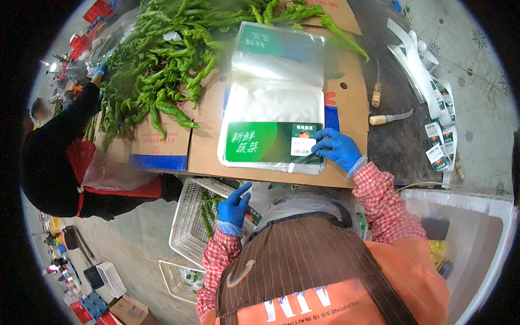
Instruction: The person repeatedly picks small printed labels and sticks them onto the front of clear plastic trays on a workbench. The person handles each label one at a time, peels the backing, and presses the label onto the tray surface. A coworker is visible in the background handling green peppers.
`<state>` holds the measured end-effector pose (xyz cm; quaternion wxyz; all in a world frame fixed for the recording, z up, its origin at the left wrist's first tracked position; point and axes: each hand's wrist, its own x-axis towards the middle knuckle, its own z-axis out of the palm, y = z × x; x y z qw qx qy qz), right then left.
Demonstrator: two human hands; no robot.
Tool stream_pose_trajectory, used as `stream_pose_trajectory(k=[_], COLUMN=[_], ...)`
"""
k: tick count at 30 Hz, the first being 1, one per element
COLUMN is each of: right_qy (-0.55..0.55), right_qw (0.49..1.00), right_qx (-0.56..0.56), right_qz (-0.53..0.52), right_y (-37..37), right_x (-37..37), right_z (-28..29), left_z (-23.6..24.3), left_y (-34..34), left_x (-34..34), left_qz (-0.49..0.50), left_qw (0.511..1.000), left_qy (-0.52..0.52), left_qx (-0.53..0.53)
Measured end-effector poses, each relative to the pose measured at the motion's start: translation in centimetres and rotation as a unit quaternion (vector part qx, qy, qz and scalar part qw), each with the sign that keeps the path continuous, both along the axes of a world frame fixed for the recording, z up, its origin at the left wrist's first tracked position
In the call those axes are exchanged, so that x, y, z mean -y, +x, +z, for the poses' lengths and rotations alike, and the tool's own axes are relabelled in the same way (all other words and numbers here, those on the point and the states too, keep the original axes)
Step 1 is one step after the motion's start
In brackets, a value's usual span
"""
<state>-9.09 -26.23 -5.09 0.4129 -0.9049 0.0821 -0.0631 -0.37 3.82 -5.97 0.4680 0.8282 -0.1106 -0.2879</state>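
Note:
In the head view, a stack of clear plastic bags point(260, 103) with green printed panels lies on the cardboard-covered table. My right hand point(333, 149), in a blue glove, is at the stack's lower right, its fingers curled onto the edge of the top bag. Below the table's edge, over a white perforated crate point(181, 233) with green peppers inside, is my left hand point(234, 208), also blue-gloved, fingers apart and holding nothing. A large heap of long green peppers point(168, 76) covers the upper left of the cardboard point(206, 151).
A co-worker point(54, 168) in black stands at the left, a gloved hand at the heap. Two curved knives point(382, 119) and strips of labels point(439, 146) lie at the right. A white tub point(490, 222) is at lower right; another crate point(170, 276) sits below.

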Motion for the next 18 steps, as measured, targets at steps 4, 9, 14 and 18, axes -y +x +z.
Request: stream_pose_trajectory(k=[4, 9, 14, 18], right_qy=[0.08, 0.086, 0.173, 0.385], right_qw=[0.995, 0.99, 0.89, 0.894], right_qx=[-0.022, 0.115, 0.281, 0.224], right_qz=[0.052, 0.01, -0.315, -0.05], right_y=[1.6, 8.9, 12.4, 9.9], right_x=[1.5, 7.5, 12.5, 2.3], right_z=[1.2, 2.8, 7.0, 7.5], left_z=[1.0, 3.5, 6.6, 8.6], left_y=[0.1, 0.9, 2.1, 2.2], left_x=[-1.2, -2.2, -2.3, -2.0], left_qz=[-0.011, -0.076, 0.137, 0.206], left_qw=[0.998, 0.992, 0.961, 0.928], left_qy=[-0.006, -0.054, -0.234, -0.311], left_qx=[-0.068, -0.084, -0.053, -0.023])
